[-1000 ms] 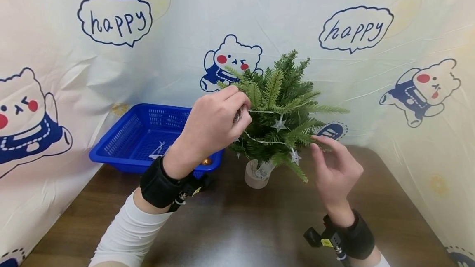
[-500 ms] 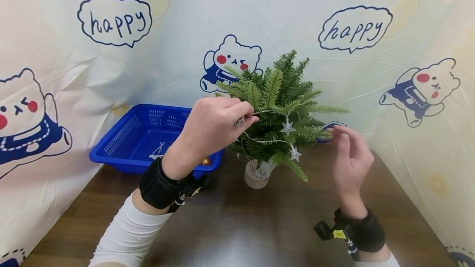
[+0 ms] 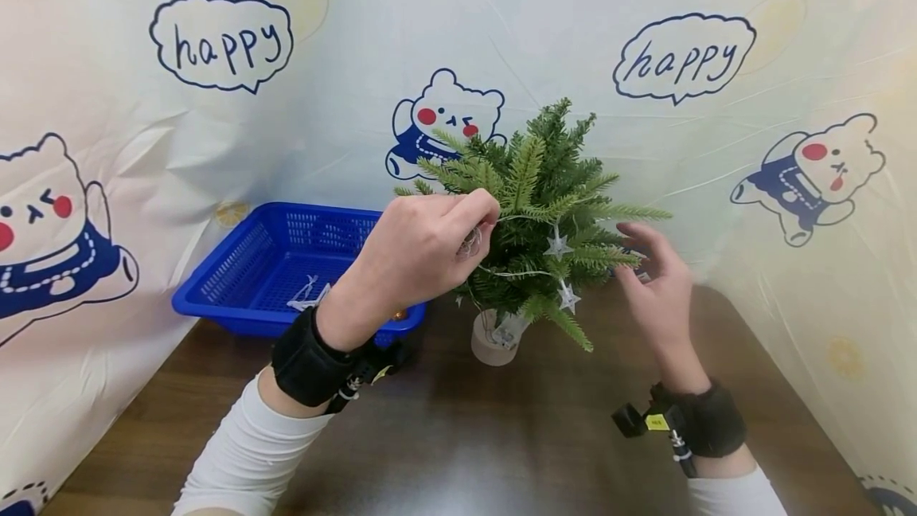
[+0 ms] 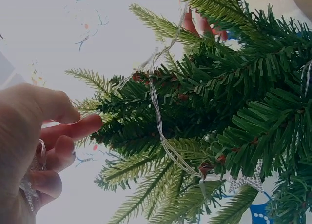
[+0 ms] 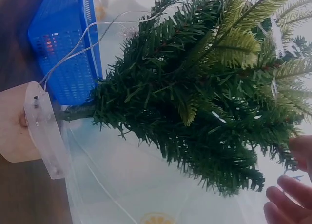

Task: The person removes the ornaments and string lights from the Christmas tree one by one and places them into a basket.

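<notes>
A small artificial Christmas tree [image 3: 544,181] in a pale round pot [image 3: 494,341] stands at mid-table. Clear wire string lights with star-shaped lamps [image 3: 557,243] wrap its front branches. My left hand [image 3: 433,253], at the tree's left side, holds the loose bundle of string lights [image 4: 31,180] in its curled lower fingers; thumb and index finger are close together by a branch tip. My right hand [image 3: 659,285] is at the right side, thumb and fingers apart around the branch ends, with its fingertips partly behind them. A clear battery box [image 5: 46,131] leans against the pot.
Left of the tree is a blue plastic basket [image 3: 208,293] with white pieces [image 3: 306,293] and an orange-gold ball [image 3: 399,314] in it. A printed cloth [image 3: 344,38] hangs behind the brown wooden table [image 3: 458,436].
My right hand has moved outward from the right branches, then back in with its fingers spreading. The upper star lamp has shifted slightly right. My left hand keeps the bundle, slightly lower.
</notes>
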`<state>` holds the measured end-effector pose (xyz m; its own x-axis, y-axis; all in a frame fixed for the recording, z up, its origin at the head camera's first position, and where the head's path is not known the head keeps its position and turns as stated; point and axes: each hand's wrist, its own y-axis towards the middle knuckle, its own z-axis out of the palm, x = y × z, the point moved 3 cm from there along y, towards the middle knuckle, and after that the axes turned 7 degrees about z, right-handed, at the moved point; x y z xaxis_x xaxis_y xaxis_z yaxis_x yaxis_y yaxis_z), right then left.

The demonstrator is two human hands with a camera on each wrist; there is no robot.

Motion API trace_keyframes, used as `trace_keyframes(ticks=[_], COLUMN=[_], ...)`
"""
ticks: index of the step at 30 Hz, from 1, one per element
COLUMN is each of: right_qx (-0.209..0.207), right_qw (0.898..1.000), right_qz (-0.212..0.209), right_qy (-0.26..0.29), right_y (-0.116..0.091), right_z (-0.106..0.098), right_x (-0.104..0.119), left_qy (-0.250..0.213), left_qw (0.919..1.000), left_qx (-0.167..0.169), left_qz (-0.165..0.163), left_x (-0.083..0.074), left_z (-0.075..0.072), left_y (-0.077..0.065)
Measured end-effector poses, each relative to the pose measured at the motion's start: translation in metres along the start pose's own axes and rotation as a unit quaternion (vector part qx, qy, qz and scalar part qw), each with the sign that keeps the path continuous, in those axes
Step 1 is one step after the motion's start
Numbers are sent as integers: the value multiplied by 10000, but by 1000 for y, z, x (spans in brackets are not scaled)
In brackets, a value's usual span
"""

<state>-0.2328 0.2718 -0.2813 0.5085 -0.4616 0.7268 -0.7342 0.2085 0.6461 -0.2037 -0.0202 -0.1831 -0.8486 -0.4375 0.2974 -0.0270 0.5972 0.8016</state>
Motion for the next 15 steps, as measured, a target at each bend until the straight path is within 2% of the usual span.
trace_keyframes(ticks=[3, 7, 10, 12, 15], right_qx=[-60, -227, -318, -368, -494], right_qw=[10000, 9993, 9987, 9983, 9974], right_qz=[-47, -45, -105, -176, -295], right_qy=[-46, -295, -393, -418, -426], right_y=[-1, -5, -8, -9, -10], right_z=[3, 4, 5, 5, 4], right_x=[6, 26, 32, 31, 18], left_qy=[-25, -45, -30, -25, 78], left_qw=[9999, 9997, 9997, 9997, 9998], left_qx=[98, 252, 245, 198, 114], left_qz=[-6, -30, -80, -107, -139], left_x=[0, 0, 1, 2, 3], left_z=[0, 0, 0, 0, 0], left_y=[1, 0, -1, -1, -1])
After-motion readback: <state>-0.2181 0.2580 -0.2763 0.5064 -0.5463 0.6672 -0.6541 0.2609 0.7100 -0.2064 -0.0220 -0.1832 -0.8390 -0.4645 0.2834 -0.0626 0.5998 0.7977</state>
